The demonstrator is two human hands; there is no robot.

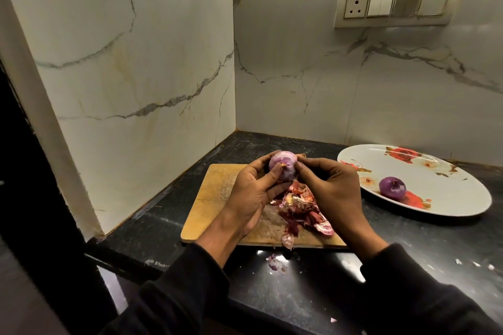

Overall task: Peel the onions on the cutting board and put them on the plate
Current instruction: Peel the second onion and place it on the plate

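Observation:
A pale purple onion (284, 166) is held up above the wooden cutting board (217, 190). My left hand (253, 193) grips it from the left, thumb on its front. My right hand (332, 187) pinches at its right side with curled fingers. A heap of reddish onion skins (302, 211) lies on the board under my hands. To the right, a peeled purple onion (392, 186) sits on the white floral oval plate (446, 187).
The board lies on a black stone counter (299, 288) in a corner of white marble walls. Skin scraps (275, 264) lie in front of the board. A socket and switch panel (394, 5) is on the back wall.

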